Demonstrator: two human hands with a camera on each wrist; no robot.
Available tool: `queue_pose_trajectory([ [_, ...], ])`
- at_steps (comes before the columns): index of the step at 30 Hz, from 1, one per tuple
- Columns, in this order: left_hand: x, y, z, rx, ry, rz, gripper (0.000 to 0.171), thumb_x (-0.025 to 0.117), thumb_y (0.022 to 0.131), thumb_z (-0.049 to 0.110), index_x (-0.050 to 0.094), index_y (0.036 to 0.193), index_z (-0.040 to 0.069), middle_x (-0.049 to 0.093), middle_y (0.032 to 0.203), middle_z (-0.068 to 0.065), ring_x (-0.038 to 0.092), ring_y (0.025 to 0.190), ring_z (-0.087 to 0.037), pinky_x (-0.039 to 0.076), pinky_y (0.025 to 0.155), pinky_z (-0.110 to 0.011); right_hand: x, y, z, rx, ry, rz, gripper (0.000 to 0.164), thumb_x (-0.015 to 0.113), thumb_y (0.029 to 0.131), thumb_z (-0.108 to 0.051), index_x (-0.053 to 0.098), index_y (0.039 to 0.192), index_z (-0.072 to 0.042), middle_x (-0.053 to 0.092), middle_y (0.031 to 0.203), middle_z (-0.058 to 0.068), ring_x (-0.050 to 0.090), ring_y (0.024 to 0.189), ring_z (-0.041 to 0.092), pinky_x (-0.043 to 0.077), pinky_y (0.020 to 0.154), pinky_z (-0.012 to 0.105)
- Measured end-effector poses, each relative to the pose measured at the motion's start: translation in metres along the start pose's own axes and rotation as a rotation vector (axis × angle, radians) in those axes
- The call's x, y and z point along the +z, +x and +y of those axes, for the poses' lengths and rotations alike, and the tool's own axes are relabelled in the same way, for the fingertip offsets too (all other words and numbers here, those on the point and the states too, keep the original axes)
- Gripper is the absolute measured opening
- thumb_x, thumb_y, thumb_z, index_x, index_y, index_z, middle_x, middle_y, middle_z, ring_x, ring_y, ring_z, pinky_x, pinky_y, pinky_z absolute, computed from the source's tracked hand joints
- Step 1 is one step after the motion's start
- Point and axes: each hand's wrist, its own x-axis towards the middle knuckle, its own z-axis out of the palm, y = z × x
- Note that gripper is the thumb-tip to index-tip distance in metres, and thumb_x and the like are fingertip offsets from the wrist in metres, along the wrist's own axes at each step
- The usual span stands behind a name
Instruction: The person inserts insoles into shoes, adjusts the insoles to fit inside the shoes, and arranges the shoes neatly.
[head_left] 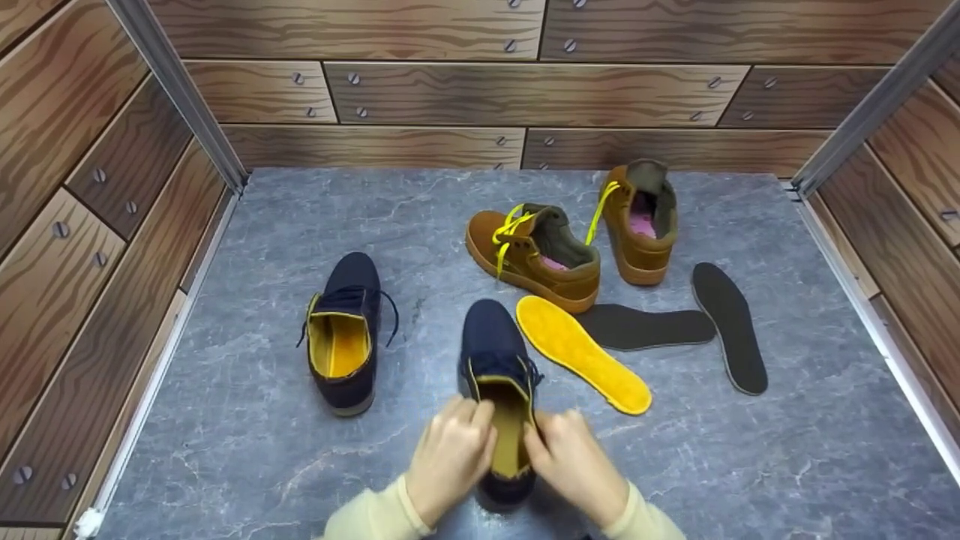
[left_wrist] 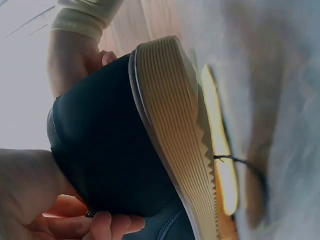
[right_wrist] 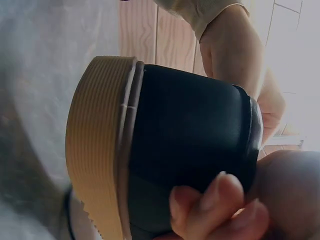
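A navy shoe [head_left: 495,337] with a yellow-edged collar points away from me, its inner floor a dull olive-tan. My left hand [head_left: 454,450] grips the left rim of its opening, thumb inside and fingers curled over the outer wall. On the opposite rim, my right hand [head_left: 574,457] holds the collar the same way. Both wrist views show the dark heel [right_wrist: 192,125] and the ribbed tan sole [left_wrist: 167,100] between the hands. Just right of the shoe's toe lies a yellow insole [head_left: 585,352], apart from both hands.
Another navy shoe [head_left: 349,330], yellow inside, stands at left. Two brown shoes with yellow laces, one sideways [head_left: 536,255] and one upright [head_left: 645,225], stand at the back. Two dark insoles, one crosswise [head_left: 649,328] and one lengthwise [head_left: 731,330], lie at right. Wood-patterned walls [head_left: 525,94] enclose the grey surface.
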Motion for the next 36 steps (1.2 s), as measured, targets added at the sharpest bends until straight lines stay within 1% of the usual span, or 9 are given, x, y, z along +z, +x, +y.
queue_pose_trajectory([
  [3,0.005,-0.012,0.005,0.017,0.013,-0.004,0.023,0.079,0.068,0.002,0.066,0.086,-0.001,0.059,0.071,-0.005,0.050,0.061,-0.014,0.048,0.051,-0.020,0.004,-0.013,0.002,0.012,-0.019,0.022,0.026,0.065,0.082,0.002,0.055,0.065,-0.014,0.044,0.054,-0.007,0.040,0.048,0.003,0.036,0.041,0.019],
  [7,0.012,-0.023,0.008,0.021,0.037,0.001,0.023,0.078,0.070,0.003,0.065,0.088,-0.001,0.059,0.072,-0.006,0.050,0.063,-0.016,0.048,0.052,-0.023,0.011,-0.024,0.006,-0.016,-0.053,0.067,0.020,0.067,0.081,0.003,0.059,0.070,-0.011,0.051,0.055,-0.004,0.047,0.047,0.006,0.039,0.041,0.022],
  [12,0.022,-0.033,0.006,0.020,0.058,-0.008,0.017,0.072,0.073,0.002,0.065,0.088,0.000,0.057,0.072,-0.006,0.049,0.064,-0.016,0.048,0.051,-0.024,0.022,-0.030,0.013,-0.030,-0.077,0.112,0.013,0.069,0.081,0.003,0.064,0.077,-0.008,0.057,0.057,-0.001,0.054,0.049,0.011,0.043,0.043,0.028],
  [16,0.027,-0.037,0.003,0.031,0.063,-0.004,0.020,0.074,0.070,0.002,0.063,0.086,0.002,0.054,0.071,-0.004,0.047,0.063,-0.017,0.046,0.050,-0.025,0.028,-0.033,0.016,-0.019,-0.079,0.126,0.013,0.069,0.081,0.003,0.064,0.076,-0.009,0.057,0.057,-0.001,0.055,0.049,0.013,0.043,0.043,0.029],
  [25,0.026,-0.031,-0.001,0.037,0.038,-0.022,0.022,0.076,0.065,0.004,0.057,0.076,0.005,0.051,0.067,-0.002,0.047,0.059,-0.017,0.044,0.048,-0.025,0.028,-0.032,0.018,-0.004,-0.100,0.134,0.019,0.071,0.079,0.000,0.059,0.071,-0.013,0.053,0.054,-0.004,0.054,0.047,0.015,0.041,0.041,0.031],
  [30,0.025,-0.027,-0.004,0.030,0.035,-0.006,0.018,0.073,0.070,0.006,0.058,0.079,0.006,0.053,0.062,0.000,0.047,0.052,-0.014,0.041,0.041,-0.024,0.022,-0.030,0.017,0.030,-0.064,0.085,0.022,0.071,0.082,-0.005,0.058,0.069,-0.016,0.046,0.051,-0.010,0.045,0.044,0.005,0.035,0.039,0.023],
  [32,0.024,-0.024,-0.006,0.028,0.043,0.013,0.018,0.073,0.073,0.009,0.059,0.083,0.006,0.052,0.059,0.001,0.046,0.047,-0.012,0.038,0.037,-0.023,0.017,-0.028,0.017,0.044,-0.052,0.080,0.018,0.072,0.084,-0.008,0.060,0.072,-0.015,0.042,0.050,-0.014,0.039,0.043,-0.001,0.031,0.038,0.018],
  [34,0.023,-0.018,-0.009,0.022,0.068,0.027,0.021,0.074,0.075,0.012,0.058,0.086,0.007,0.051,0.058,0.003,0.044,0.044,-0.011,0.034,0.035,-0.022,0.011,-0.023,0.017,0.041,-0.059,0.111,0.008,0.075,0.083,-0.011,0.067,0.081,-0.009,0.040,0.050,-0.017,0.034,0.043,-0.005,0.029,0.038,0.015],
  [36,0.022,-0.011,-0.011,0.006,0.110,0.023,0.028,0.077,0.074,0.017,0.056,0.089,0.007,0.050,0.061,0.003,0.043,0.044,-0.010,0.032,0.034,-0.021,0.007,-0.017,0.017,0.014,-0.094,0.167,0.021,0.080,0.080,-0.016,0.071,0.094,-0.003,0.042,0.054,-0.015,0.034,0.046,-0.004,0.031,0.041,0.015],
])
